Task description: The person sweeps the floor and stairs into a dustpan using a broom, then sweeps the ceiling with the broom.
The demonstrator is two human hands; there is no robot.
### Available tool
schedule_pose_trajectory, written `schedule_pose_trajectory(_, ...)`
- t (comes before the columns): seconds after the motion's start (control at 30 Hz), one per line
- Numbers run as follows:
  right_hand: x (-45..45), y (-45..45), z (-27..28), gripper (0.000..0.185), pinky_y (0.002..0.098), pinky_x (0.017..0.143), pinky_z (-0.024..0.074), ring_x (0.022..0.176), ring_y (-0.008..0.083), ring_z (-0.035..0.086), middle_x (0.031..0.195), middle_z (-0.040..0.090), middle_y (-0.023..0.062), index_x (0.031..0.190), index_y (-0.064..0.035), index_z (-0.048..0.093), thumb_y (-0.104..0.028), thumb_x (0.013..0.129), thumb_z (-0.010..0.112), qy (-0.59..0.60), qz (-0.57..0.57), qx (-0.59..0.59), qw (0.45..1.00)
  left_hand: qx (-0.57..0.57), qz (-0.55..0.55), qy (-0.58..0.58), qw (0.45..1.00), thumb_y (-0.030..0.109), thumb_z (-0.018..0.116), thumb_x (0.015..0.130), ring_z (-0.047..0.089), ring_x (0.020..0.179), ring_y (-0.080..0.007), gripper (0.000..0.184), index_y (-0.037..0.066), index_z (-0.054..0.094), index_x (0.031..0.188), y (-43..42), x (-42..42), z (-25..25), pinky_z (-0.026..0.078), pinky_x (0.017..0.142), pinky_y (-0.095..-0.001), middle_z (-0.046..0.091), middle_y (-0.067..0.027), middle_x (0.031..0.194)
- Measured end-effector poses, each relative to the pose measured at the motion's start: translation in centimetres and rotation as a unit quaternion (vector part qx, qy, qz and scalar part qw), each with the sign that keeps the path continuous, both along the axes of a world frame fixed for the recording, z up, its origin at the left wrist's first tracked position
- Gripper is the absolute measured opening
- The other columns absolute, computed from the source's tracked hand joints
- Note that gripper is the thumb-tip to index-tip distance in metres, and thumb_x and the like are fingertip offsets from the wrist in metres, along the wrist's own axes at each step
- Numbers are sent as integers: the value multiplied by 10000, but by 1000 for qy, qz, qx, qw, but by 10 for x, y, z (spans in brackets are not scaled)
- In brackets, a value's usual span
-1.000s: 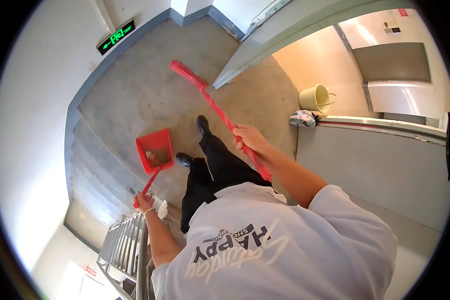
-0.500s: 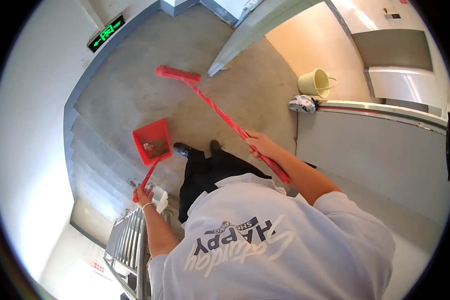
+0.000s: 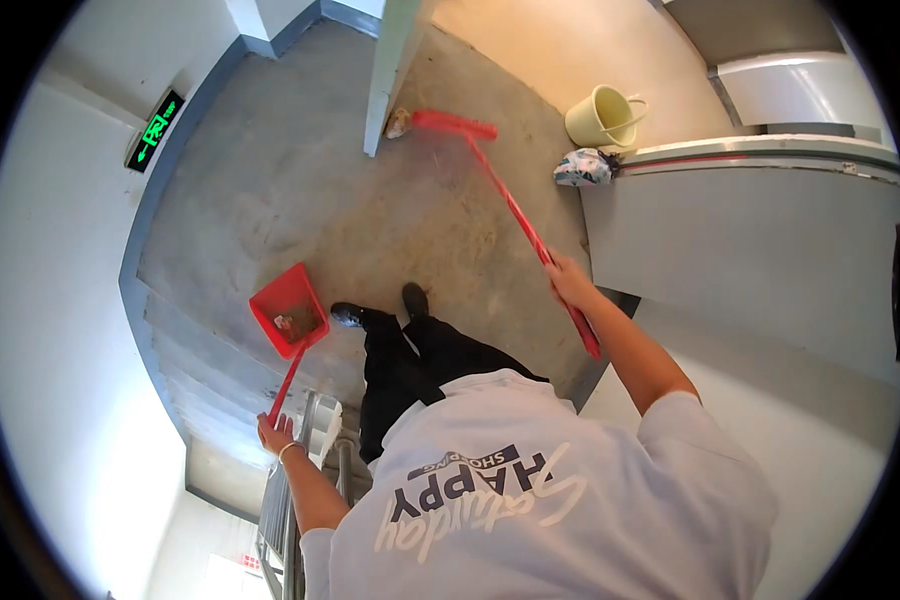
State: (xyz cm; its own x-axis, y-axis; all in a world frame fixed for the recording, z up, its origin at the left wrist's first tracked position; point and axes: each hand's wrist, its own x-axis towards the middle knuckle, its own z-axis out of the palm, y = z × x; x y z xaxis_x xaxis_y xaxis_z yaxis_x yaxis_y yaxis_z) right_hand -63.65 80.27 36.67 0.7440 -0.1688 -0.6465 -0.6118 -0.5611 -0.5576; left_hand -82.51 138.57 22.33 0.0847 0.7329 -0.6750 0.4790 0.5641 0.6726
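Note:
My right hand (image 3: 568, 280) is wrapped round the red handle of a broom (image 3: 515, 208), near its upper end. The broom's red bristle head is over the concrete floor, close to the bottom of a pale door edge, and slightly blurred. Beside the head, at the door's foot, is a small yellowish lump (image 3: 398, 123) I cannot identify. My left hand (image 3: 276, 433) grips the handle end of a red long-handled dustpan (image 3: 288, 284). Grey dirt and a whitish scrap (image 3: 284, 322) lie inside the pan, which is left of my black shoes.
Stairs (image 3: 205, 360) descend at the left, with a metal railing (image 3: 278, 500) beside my left arm. The door (image 3: 388, 75) juts in from the top. A cream bucket (image 3: 600, 118) and a patterned bundle (image 3: 584, 168) are near a grey panel (image 3: 740, 220) at right.
The broom head has swept right, from left of the door edge to its right side. My view has turned and shifted. The dustpan is still in my left hand.

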Motion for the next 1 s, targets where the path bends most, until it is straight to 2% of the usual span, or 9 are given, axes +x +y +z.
schedule_pose_trajectory(0.17,104,-26,-120,281,380,485,419,497,258,554,616,557,148,1060,-22,521,-172,836,442,-175,12,-44,984,-16,-75,79,994,400,576,767,589,825,-319,495,117,502,1167,2,11,6,509,655,-399,527,-77,1044)
schedule_pose_trajectory(0.3,166,-6,-119,295,402,587,454,618,293,587,721,589,189,1079,-29,521,-156,824,442,-10,-5,-72,997,-56,-62,84,993,433,545,772,569,900,-335,504,158,491,1191,14,6,3,495,715,-453,523,-83,1033)
schedule_pose_trajectory(0.43,119,-42,-134,349,437,730,459,866,366,593,939,596,237,1157,-48,472,-142,822,445,-20,87,-164,982,-63,-41,87,993,429,545,778,565,903,-345,497,160,492,1193,14,10,2,482,747,-470,502,-111,1045)
schedule_pose_trajectory(0.5,69,-83,-156,405,452,761,450,930,401,563,1022,570,247,1226,-73,410,-159,832,451,-34,170,-242,955,-56,-27,89,994,391,537,798,590,844,-327,439,136,522,1155,10,14,6,506,677,-443,528,-95,968)
schedule_pose_trajectory(0.63,-17,-90,-119,481,439,691,465,806,417,581,916,578,273,1313,-111,325,-172,852,447,67,181,-230,954,-52,-29,75,995,398,550,782,574,865,-340,448,127,519,1138,11,11,3,489,720,-460,528,-118,984)
schedule_pose_trajectory(0.77,-95,-56,-111,527,405,574,474,635,339,603,799,591,249,1360,-135,276,-185,860,438,13,165,-167,972,-51,-36,86,994,371,564,773,580,841,-327,415,61,537,1049,10,14,5,500,693,-443,534,-128,963)
schedule_pose_trajectory(0.9,-111,3,-73,523,436,664,468,746,395,595,825,599,261,1336,-91,315,-192,843,460,50,127,-131,982,-54,-52,85,994,370,556,777,578,833,-331,403,73,534,1049,17,7,-5,496,677,-445,529,-127,974)
schedule_pose_trajectory(0.97,-116,17,-66,529,306,369,394,409,157,474,591,502,89,1365,-169,309,-160,854,447,66,-15,5,998,-59,-82,77,992,376,553,781,576,829,-333,405,75,532,1052,22,6,-7,492,663,-448,526,-126,976)
schedule_pose_trajectory(1.0,-113,28,-52,529,306,369,394,409,157,474,591,502,89,1365,-169,309,-160,854,447,62,-16,9,998,-65,-87,89,990,378,552,785,574,829,-334,410,68,527,1053,25,7,-9,490,654,-453,525,-125,969)
